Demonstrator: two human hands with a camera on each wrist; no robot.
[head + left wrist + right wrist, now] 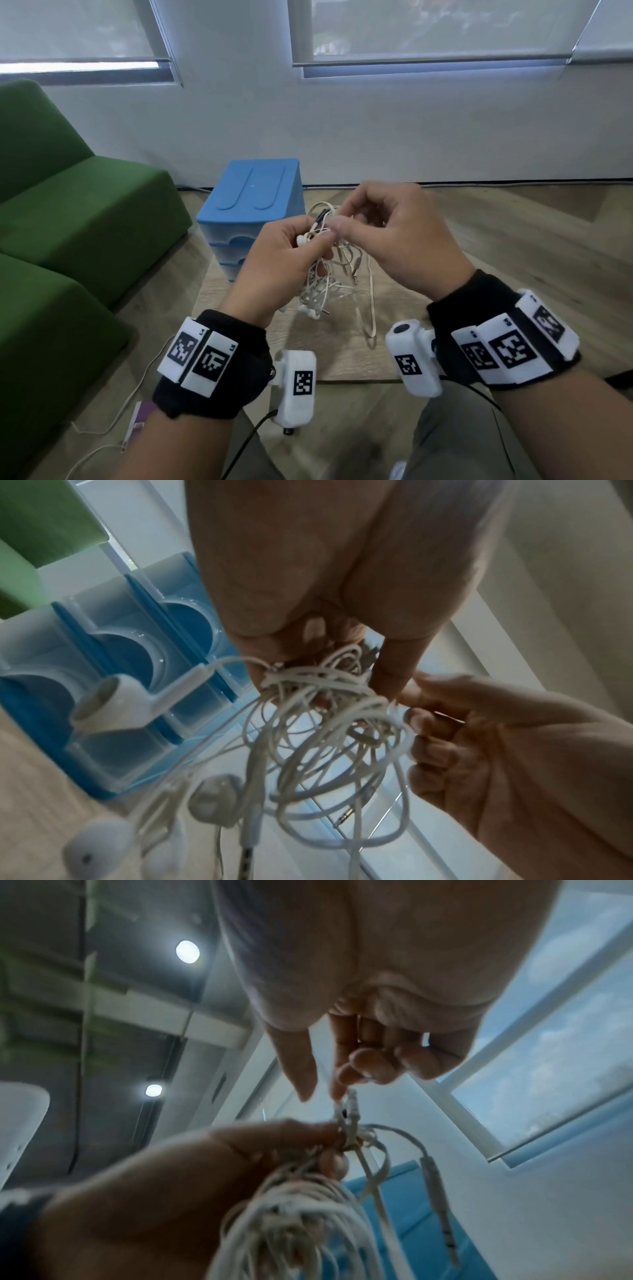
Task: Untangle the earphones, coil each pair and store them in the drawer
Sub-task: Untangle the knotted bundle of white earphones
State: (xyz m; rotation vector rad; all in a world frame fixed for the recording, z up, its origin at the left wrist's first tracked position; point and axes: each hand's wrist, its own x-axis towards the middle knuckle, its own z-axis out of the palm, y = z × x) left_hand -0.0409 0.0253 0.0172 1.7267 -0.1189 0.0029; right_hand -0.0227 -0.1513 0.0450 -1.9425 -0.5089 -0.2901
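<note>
A tangle of white earphones (325,274) hangs in the air above a small wooden table (342,356). My left hand (291,253) grips the top of the bundle (325,696), with several earbuds (215,799) and plugs dangling below. My right hand (387,233) is just right of it, thumb and forefinger pinching a strand (349,1104) at the top of the knot. A long loop of cord (370,308) trails down onto the table. The blue drawer unit (253,209) stands behind the left hand, its three translucent drawers (130,653) pushed in.
A green sofa (68,219) fills the left side. A white wall (376,130) with windows rises behind the table. Loose cables (102,431) lie on the wooden floor at lower left. My knees (445,438) are below the table's near edge.
</note>
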